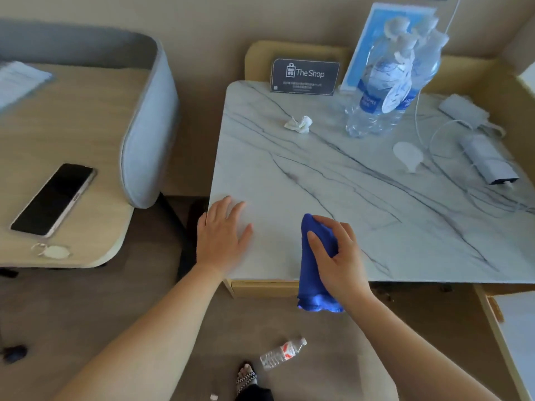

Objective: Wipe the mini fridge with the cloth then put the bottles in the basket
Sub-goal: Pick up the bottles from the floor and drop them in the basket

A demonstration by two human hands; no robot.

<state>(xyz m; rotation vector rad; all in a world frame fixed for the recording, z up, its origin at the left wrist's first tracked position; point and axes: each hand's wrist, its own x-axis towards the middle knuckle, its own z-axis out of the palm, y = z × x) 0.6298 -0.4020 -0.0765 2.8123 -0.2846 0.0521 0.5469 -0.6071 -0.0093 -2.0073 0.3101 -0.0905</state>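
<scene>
Currently the right hand (337, 256) grips the blue cloth (315, 273) at the counter's (318, 175) front edge; the left hand (221, 235) lies flat, open. Wiping appears underway; bottles (385, 82) stand unmoved, no basket visible

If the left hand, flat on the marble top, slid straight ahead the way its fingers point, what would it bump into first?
Probably the crumpled tissue. The left hand points up the marble top and slightly right; bare marble lies between. If it passes left of the tissue, the shop sign comes next.
</scene>
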